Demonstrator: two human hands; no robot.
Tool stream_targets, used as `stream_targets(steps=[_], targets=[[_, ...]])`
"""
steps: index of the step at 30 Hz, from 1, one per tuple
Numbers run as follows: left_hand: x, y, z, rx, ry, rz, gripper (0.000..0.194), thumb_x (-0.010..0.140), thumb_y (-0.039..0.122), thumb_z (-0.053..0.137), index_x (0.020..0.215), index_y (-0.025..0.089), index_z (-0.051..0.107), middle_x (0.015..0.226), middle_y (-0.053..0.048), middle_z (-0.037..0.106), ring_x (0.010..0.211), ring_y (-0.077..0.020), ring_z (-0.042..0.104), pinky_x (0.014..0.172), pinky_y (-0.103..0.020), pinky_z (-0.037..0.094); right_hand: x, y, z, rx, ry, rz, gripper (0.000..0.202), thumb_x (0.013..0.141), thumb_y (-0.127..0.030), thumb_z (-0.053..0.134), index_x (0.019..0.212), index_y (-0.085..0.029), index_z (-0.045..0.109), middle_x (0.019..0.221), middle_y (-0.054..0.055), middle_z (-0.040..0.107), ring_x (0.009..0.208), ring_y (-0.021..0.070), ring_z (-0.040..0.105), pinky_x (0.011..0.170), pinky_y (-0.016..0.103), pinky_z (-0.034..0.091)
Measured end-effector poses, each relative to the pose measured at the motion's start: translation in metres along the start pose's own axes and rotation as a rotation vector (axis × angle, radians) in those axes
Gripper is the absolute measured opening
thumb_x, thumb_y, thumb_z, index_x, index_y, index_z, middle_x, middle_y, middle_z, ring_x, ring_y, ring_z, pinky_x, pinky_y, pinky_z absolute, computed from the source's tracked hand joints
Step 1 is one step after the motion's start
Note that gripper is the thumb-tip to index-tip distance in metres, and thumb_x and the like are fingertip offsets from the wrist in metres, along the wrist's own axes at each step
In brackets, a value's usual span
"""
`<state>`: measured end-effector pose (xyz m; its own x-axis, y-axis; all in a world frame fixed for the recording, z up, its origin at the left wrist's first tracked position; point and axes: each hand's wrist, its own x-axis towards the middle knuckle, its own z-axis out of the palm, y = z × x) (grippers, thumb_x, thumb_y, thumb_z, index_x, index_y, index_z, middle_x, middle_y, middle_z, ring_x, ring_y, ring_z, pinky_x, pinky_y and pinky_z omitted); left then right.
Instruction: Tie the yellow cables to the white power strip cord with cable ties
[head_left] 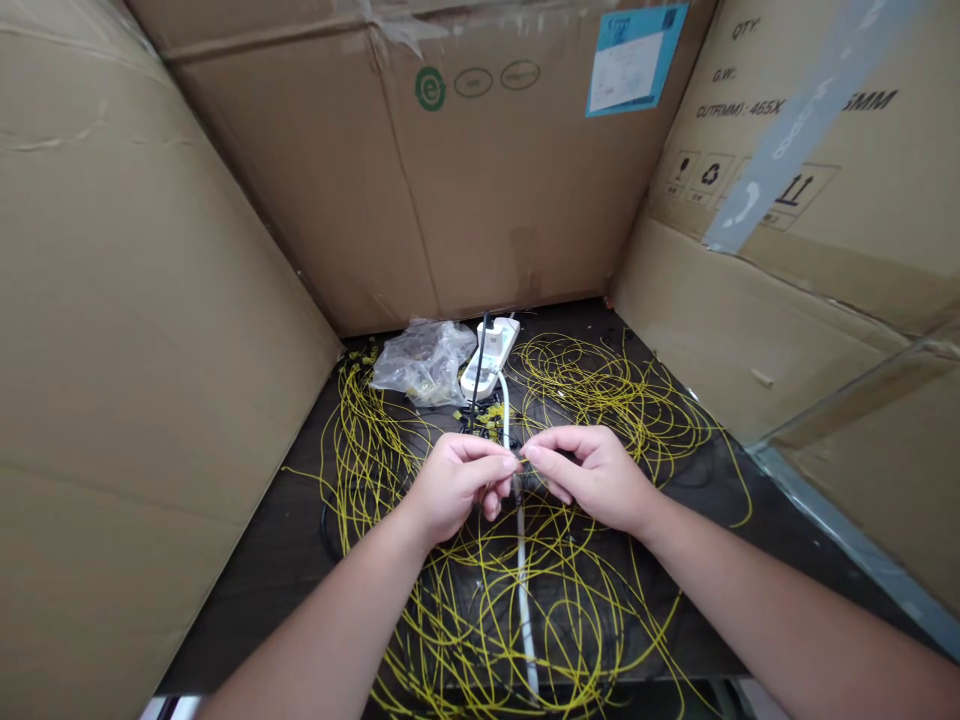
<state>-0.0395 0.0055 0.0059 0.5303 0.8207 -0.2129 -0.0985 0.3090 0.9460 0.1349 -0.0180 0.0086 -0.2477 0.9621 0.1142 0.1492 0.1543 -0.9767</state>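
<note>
My left hand (471, 478) is closed in a pinch, thumb against forefinger, on what looks like the end of a thin yellow wire. Facing it, my right hand (585, 472) also pinches with thumb and forefinger, the fingertips almost touching those of the left. What the right fingertips hold is too small to make out. Loose yellow wires (480, 600) lie in tangled loops below both hands. A white power cable (523, 600) runs beneath the hands toward the front edge of the table.
Cardboard boxes (300, 180) wall in the dark table (259, 580) on three sides. A white power strip (491, 355) with a black plug stands at the back, beside a clear plastic bag (424, 360). More coiled yellow wire (592, 385) lies right; small yellow and black pieces (487, 415) lie behind my hands.
</note>
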Motion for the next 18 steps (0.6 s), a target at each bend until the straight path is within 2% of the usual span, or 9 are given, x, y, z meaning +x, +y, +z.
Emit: stream_targets(steps=[6, 14, 18], targets=[[-0.001, -0.001, 0.001, -0.006, 0.0, 0.01, 0.016, 0.071, 0.024, 0.066, 0.063, 0.011, 0.062, 0.045, 0.004, 0.049, 0.032, -0.003, 0.037, 0.032, -0.017, 0.031, -0.001, 0.002, 0.004, -0.012, 0.044, -0.003, 0.02, 0.081, -0.029, 0.055, 0.071, -0.013, 0.063, 0.044, -0.005, 0.045, 0.038, 0.0057, 0.039, 0.039, 0.02, 0.03], [0.0, -0.002, 0.005, -0.045, 0.052, 0.003, 0.018, 0.07, 0.027, 0.068, 0.067, 0.01, 0.064, 0.043, 0.007, 0.038, 0.034, -0.0004, 0.027, 0.032, -0.015, 0.024, -0.002, 0.008, 0.025, 0.185, 0.28, 0.041, 0.021, 0.079, -0.031, 0.057, 0.068, -0.014, 0.058, 0.041, -0.006, 0.044, 0.035, 0.0057, 0.037, 0.037, 0.019, 0.03], [0.0, -0.003, 0.006, -0.086, 0.071, -0.011, 0.016, 0.07, 0.026, 0.068, 0.071, 0.011, 0.064, 0.042, 0.009, 0.033, 0.035, -0.0002, 0.023, 0.032, -0.014, 0.019, -0.004, 0.009, 0.029, 0.228, 0.331, 0.044, 0.02, 0.079, -0.03, 0.058, 0.067, -0.015, 0.057, 0.041, -0.006, 0.043, 0.035, 0.0055, 0.037, 0.036, 0.018, 0.029]])
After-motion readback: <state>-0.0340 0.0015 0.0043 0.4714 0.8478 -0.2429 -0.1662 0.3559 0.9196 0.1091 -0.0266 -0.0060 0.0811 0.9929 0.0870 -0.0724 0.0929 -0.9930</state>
